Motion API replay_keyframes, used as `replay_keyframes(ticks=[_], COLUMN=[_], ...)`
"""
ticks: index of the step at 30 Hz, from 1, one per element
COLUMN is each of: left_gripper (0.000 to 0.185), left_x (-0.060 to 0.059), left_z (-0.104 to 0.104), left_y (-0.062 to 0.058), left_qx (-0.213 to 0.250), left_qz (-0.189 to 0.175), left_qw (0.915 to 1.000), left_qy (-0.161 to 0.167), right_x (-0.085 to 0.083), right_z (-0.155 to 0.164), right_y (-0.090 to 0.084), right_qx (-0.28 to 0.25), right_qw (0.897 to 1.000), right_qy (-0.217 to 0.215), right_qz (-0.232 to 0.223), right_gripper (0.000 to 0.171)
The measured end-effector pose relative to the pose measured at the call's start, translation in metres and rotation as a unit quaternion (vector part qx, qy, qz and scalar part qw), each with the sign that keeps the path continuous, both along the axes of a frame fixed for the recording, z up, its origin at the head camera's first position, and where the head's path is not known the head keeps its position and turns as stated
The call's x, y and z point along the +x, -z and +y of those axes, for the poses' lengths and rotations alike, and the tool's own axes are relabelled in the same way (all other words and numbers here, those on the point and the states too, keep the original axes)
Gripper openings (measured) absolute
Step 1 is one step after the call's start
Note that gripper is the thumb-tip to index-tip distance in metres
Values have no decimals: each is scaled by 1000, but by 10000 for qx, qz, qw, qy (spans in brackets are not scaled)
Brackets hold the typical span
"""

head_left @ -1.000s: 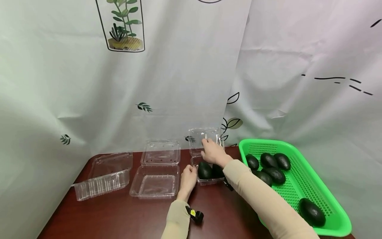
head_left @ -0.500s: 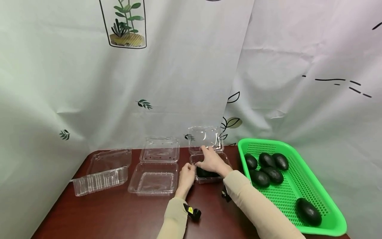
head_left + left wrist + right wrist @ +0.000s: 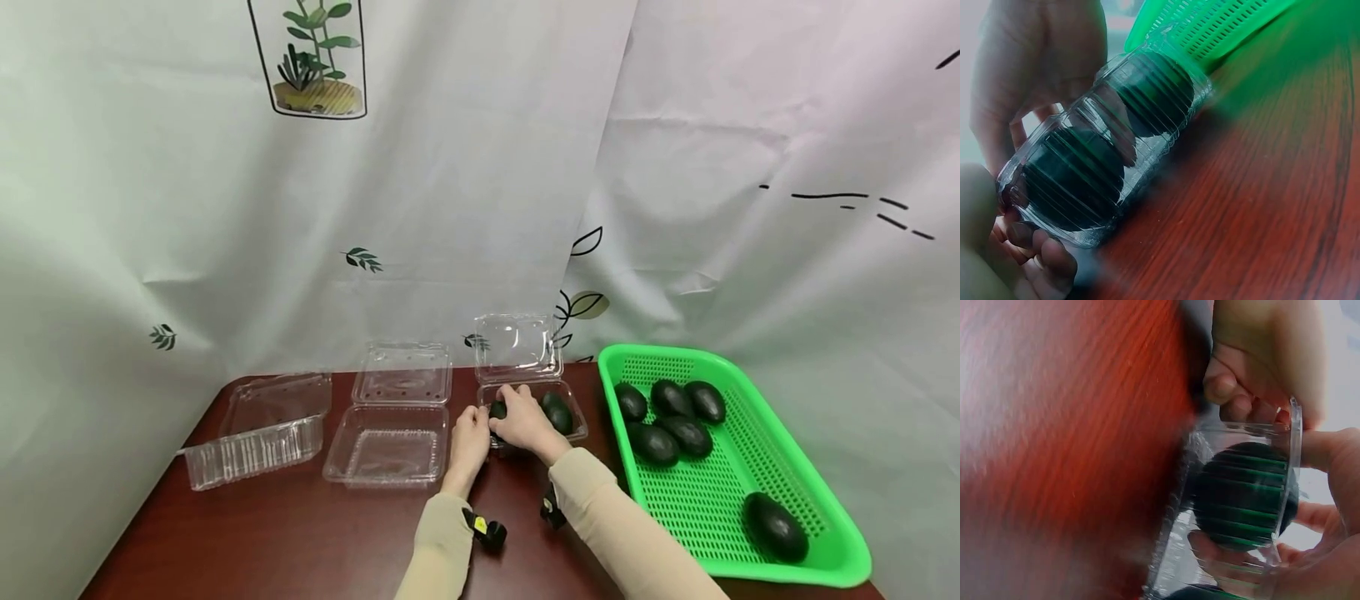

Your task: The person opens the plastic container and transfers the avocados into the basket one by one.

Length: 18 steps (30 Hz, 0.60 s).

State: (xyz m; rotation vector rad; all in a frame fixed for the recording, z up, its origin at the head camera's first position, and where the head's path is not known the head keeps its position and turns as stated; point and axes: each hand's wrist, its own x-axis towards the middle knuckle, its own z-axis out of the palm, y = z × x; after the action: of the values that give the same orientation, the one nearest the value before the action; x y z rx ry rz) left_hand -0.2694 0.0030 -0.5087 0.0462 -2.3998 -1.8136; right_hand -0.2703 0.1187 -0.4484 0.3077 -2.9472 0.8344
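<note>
A clear plastic clamshell container [image 3: 578, 425] stands on the table with its lid [image 3: 517, 348] raised behind. Two dark green avocados lie in it: a left avocado [image 3: 1074, 178] and a right avocado [image 3: 557, 412]. My left hand [image 3: 469, 440] pinches the container's left edge, its fingers curled at the corner. Reaching in from above, my right hand [image 3: 523, 422] holds the left avocado. In the right wrist view, one fingertip [image 3: 1207, 550] shows through the wall, between the avocados. The right hand hides much of the left avocado in the head view.
A second clamshell [image 3: 386, 446] lies open on the left, and a third clamshell [image 3: 255, 454] sits tilted farther left. The green basket [image 3: 750, 392] on the right holds several avocados [image 3: 775, 527]. A patterned curtain [image 3: 480, 167] hangs behind the dark red table [image 3: 300, 542].
My right hand has come down from near the raised lid into the container, onto the left avocado. The right avocado shows again beside it. The left hand stays at the container's edge.
</note>
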Motion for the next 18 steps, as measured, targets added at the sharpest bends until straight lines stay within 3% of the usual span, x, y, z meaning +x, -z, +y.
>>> replay_keyframes(ticks=[8,18], left_gripper=[31,31], left_x=[0,0], left_z=[-2,-1], left_y=[0,0], left_qx=[8,40], left_qz=[-57,-46], left_qw=[10000,9999], left_qy=[-6,-135], right_x=[-5,-10], right_z=[0,2], right_y=[7,-4], right_qx=[-429,-262], right_qw=[9988,9988], right_qy=[243,271], right_qz=[-6,323], right_gripper=[39,42])
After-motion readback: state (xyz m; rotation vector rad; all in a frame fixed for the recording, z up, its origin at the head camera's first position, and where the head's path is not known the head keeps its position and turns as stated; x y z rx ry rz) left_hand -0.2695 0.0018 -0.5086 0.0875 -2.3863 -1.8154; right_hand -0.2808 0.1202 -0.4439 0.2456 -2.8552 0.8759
